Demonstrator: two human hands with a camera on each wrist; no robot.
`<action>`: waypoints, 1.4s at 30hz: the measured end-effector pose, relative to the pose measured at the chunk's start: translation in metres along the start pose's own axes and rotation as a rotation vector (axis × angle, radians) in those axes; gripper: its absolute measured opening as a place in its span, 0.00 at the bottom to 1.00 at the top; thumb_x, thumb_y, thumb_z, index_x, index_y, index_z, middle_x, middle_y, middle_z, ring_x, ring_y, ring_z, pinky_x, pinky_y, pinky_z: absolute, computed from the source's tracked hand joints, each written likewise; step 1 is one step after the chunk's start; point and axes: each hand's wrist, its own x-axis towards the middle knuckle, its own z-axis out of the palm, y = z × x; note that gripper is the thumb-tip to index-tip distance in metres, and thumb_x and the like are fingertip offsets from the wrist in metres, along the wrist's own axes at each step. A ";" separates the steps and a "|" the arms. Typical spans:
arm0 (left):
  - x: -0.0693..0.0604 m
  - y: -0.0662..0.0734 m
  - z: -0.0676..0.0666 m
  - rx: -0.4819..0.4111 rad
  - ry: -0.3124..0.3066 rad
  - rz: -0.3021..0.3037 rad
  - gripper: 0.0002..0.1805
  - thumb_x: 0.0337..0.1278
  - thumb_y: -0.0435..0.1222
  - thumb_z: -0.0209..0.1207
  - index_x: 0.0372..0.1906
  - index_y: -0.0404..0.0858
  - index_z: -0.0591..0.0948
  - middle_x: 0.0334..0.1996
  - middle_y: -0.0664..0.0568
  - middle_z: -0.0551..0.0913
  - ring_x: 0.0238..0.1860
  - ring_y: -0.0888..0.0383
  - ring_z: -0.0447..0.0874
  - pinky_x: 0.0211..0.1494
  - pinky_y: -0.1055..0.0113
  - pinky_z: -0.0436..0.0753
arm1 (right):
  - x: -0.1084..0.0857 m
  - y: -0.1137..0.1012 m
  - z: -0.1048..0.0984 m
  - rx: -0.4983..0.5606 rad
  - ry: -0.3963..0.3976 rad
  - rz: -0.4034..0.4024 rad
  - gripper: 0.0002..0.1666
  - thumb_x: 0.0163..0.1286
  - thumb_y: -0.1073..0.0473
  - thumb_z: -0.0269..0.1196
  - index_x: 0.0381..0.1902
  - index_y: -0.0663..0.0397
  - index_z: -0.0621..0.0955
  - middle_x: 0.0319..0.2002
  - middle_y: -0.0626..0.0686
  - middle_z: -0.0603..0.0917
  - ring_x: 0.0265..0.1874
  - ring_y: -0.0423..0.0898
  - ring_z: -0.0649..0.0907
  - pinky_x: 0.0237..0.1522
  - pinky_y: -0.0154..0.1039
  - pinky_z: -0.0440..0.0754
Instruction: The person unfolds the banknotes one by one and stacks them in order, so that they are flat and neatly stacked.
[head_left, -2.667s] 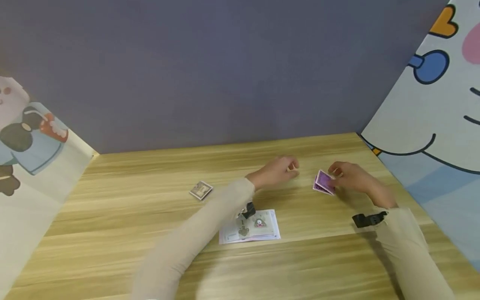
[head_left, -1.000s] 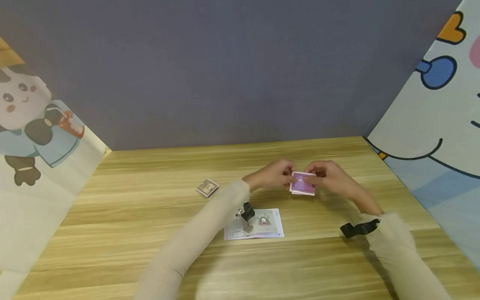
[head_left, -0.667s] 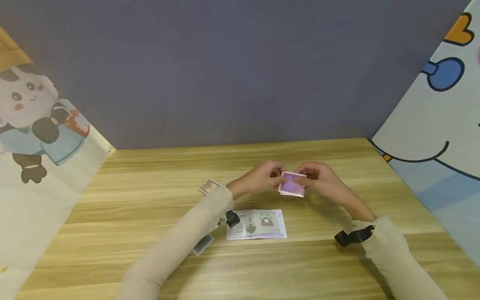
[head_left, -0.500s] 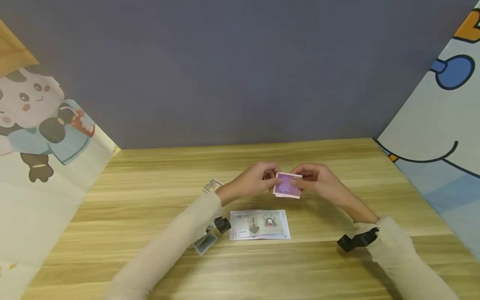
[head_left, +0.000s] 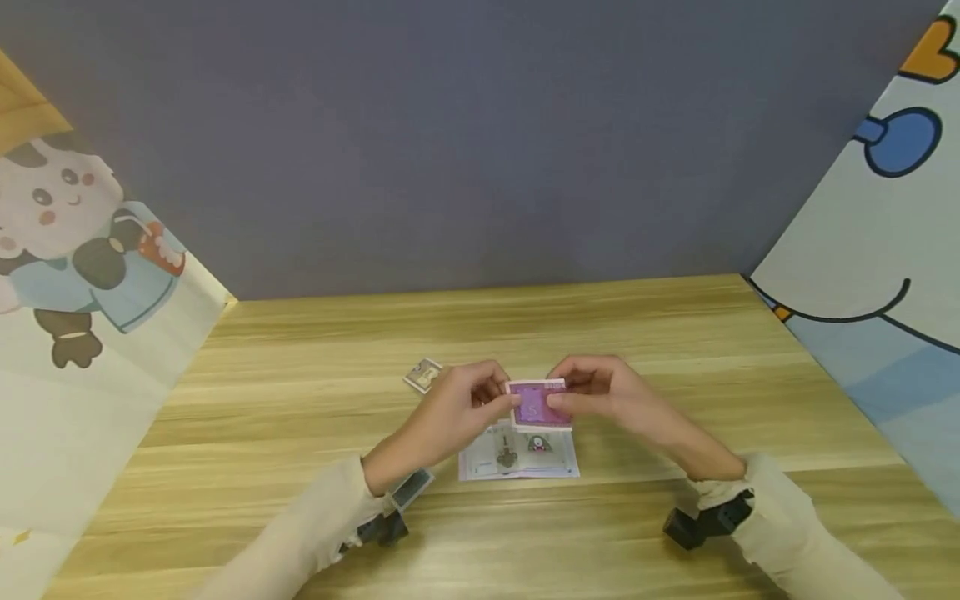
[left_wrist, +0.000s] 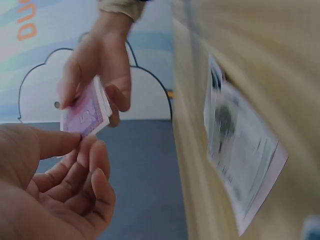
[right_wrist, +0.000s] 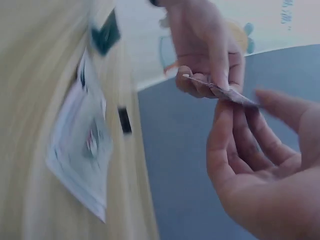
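Both hands pinch a folded purple banknote (head_left: 534,406), held flat in the air above the far edge of a pile of flat banknotes (head_left: 487,468). My left hand (head_left: 453,408) grips its left edge between thumb and fingers. At its right side, my right hand (head_left: 611,396) has the thumb on top and fingers behind. In the left wrist view, the purple banknote (left_wrist: 85,117) has several layers along its edge. Seen almost edge-on in the right wrist view, the same banknote (right_wrist: 227,95) sits between the two thumbs.
A folded brownish banknote (head_left: 422,375) lies behind my left hand. A dark grey folded piece (head_left: 412,490) lies left of the pile, partly hidden by my left wrist. The wooden table (head_left: 675,317) ends at a grey back panel (head_left: 480,167), with printed panels on both sides.
At first only my right hand held the purple banknote, farther right. My left hand then took its other edge, and both hands have carried it left and nearer, over the pile.
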 end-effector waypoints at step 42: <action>-0.018 -0.026 0.009 -0.501 -0.267 -0.038 0.11 0.68 0.26 0.53 0.52 0.30 0.76 0.28 0.38 0.82 0.24 0.57 0.78 0.29 0.57 0.83 | -0.001 0.038 0.031 0.275 -0.047 -0.006 0.08 0.74 0.67 0.57 0.42 0.58 0.84 0.34 0.51 0.89 0.29 0.42 0.85 0.35 0.37 0.86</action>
